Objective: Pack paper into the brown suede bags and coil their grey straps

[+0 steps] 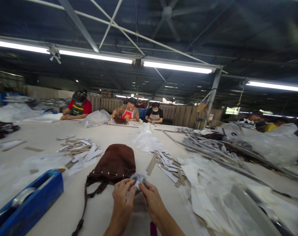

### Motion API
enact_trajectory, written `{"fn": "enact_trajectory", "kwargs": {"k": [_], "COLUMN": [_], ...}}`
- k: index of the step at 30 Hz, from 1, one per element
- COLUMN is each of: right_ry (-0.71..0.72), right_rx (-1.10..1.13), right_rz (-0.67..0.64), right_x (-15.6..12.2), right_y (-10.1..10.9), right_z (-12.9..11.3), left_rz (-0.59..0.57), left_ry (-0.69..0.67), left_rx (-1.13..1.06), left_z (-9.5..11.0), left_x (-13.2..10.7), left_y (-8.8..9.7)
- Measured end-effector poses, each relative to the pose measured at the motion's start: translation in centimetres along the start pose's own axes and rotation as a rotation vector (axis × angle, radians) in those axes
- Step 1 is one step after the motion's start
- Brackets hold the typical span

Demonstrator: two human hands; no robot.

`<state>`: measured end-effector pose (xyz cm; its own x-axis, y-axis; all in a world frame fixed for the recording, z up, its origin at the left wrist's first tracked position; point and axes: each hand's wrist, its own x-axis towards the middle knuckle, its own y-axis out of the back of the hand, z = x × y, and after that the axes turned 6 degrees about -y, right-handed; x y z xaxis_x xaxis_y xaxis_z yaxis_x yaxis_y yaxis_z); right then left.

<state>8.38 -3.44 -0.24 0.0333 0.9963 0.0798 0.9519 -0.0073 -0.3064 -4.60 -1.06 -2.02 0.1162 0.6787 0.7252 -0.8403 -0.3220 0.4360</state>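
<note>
Your left hand (121, 200) and right hand (152, 198) together pinch a small crumpled wad of white paper (138, 178) just outside the near mouth of a limp brown suede drawstring bag (116, 160), the wad not yet inside.

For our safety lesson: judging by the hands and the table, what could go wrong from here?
The crumpled wad, held just by the tips of the left hand and right hand, might slip. Loose paper strips beside the brown bag could get swept off or mixed in.
</note>
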Motion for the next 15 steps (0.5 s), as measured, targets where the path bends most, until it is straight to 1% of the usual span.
{"fn": "enact_trajectory", "kwargs": {"k": [3,5,7,9,11,13,15], "right_ry": [0.052,0.110,0.164,0.184,0.165,0.150,0.154], "right_rx": [-0.034,-0.081,-0.158,-0.252,-0.333,-0.399,-0.447], "right_rz": [0.032,0.055,0.068,0.103,0.160,0.220,0.243], "right_x": [0.0,0.0,0.0,0.1,0.3,0.6,0.8], "right_y": [-0.7,-1.1,-1.3,-1.3,-1.2,-1.2,-1.5], "right_z": [-0.1,-0.1,0.1,0.5,1.0,1.4,1.5], "left_rz": [-0.075,-0.111,-0.160,-0.216,-0.244,-0.250,-0.228], "left_ry": [0.164,0.261,0.332,0.344,0.323,0.314,0.322], "left_rx": [-0.063,-0.112,-0.220,-0.341,-0.414,-0.445,-0.447], "left_z": [0.0,-0.7,-1.9,-3.0,-3.6,-3.5,-2.8], "left_x": [0.5,0.7,0.8,1.0,1.1,1.3,1.5], "left_y": [0.2,0.0,-0.3,-0.6,-0.5,-0.3,0.0]}}
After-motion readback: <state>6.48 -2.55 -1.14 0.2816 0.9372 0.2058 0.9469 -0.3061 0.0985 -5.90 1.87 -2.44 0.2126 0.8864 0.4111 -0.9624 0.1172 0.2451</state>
